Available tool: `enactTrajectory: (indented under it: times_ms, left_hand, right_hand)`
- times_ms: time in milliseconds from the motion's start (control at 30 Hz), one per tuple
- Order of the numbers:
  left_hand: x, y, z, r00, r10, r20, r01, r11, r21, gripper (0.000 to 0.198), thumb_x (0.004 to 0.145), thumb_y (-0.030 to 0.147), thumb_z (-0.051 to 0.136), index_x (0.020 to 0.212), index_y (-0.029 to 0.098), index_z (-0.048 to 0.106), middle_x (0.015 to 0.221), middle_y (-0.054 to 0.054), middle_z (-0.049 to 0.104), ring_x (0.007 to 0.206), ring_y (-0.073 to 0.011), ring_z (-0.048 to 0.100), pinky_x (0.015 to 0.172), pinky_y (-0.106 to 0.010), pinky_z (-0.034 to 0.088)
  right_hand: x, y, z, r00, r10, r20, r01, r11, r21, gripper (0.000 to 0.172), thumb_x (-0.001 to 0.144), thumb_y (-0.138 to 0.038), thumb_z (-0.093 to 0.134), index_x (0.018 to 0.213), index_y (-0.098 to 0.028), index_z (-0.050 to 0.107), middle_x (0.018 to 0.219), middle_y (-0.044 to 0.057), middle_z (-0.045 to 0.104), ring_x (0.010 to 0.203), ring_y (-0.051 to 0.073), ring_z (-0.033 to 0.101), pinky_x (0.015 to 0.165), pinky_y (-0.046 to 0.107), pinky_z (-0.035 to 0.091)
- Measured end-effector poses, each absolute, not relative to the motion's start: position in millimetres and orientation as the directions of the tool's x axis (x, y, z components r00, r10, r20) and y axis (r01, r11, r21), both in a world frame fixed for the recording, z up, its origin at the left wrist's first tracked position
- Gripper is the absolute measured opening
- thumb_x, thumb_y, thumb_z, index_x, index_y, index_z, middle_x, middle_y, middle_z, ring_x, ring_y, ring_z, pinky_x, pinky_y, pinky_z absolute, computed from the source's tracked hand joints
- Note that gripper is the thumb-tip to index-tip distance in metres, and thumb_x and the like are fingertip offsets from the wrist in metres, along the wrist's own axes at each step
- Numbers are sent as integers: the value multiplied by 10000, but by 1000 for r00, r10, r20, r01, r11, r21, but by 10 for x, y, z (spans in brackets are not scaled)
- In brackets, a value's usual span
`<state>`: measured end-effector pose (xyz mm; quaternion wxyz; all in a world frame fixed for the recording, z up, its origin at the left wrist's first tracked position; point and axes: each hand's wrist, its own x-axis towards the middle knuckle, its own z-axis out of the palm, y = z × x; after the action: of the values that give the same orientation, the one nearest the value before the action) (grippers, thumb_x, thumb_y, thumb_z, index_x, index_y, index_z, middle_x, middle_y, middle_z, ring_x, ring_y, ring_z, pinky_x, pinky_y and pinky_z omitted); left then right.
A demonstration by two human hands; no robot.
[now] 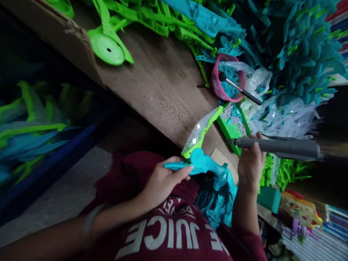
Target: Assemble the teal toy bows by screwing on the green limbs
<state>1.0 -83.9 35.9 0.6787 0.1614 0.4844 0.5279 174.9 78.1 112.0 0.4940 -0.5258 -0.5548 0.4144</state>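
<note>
My left hand (163,181) is closed around a blue plastic toy part (201,165), held over my lap at the bench edge. A green piece with a clear plastic window (199,134) sticks up from the blue part. My right hand (251,161) grips a grey electric screwdriver (277,146) that lies sideways, its tip pointing left next to a green tray of small silver screws (233,123). More blue parts (214,204) lie in my lap.
The wooden bench (163,83) carries heaps of green parts (152,18) and blue parts (299,47). A pink basket (217,87) holds blue pieces and a black-handled tool (241,90). Clear plastic bags (285,116) lie at the right. Colourful packages (299,210) sit lower right.
</note>
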Motion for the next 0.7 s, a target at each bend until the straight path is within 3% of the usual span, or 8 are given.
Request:
enactTrajectory:
  times_ms: [100, 233, 367, 600, 700]
  left_hand:
    - [-38, -885, 444, -104, 942, -319, -380, 259, 888, 264, 852, 415, 644, 726, 184, 623, 669, 9, 627, 625, -130, 584, 578, -253, 452]
    - [-56, -901, 495, -164, 972, -169, -251, 124, 960, 265, 875, 338, 633, 661, 191, 577, 662, 28, 588, 620, -107, 562, 586, -237, 434]
    - [-38, -905, 499, -137, 975, -175, -255, 136, 957, 262, 886, 322, 635, 669, 193, 564, 661, 40, 590, 632, -101, 573, 600, -226, 440]
    - [-27, -879, 475, -168, 956, -239, -288, 184, 940, 278, 873, 342, 634, 647, 199, 558, 642, 36, 600, 643, -115, 582, 590, -231, 444]
    - [-32, -872, 485, -172, 952, -252, -291, 195, 937, 283, 871, 362, 623, 646, 205, 556, 617, 35, 592, 637, -125, 585, 572, -235, 444]
  right_hand:
    - [1838, 483, 1032, 101, 988, -118, 186, -136, -973, 180, 832, -394, 641, 846, -216, 621, 755, -41, 535, 683, 97, 529, 689, 255, 468]
    - [1700, 302, 1032, -228, 941, -252, 446, -129, -886, 155, 847, -350, 657, 871, -200, 691, 785, -2, 632, 766, 144, 600, 735, 280, 479]
    - [1484, 406, 1033, -421, 838, -347, 474, -123, -872, 207, 907, -390, 610, 1002, -230, 700, 815, -6, 655, 774, 153, 609, 741, 286, 490]
    - [1360, 556, 886, -495, 768, -407, 457, -168, -873, 258, 916, -402, 599, 1097, -240, 687, 923, 9, 696, 835, 162, 634, 781, 290, 513]
    - [1347, 597, 934, -560, 753, -345, 492, -33, -870, 290, 944, -418, 570, 1142, -241, 688, 998, 18, 719, 879, 175, 661, 819, 309, 534]
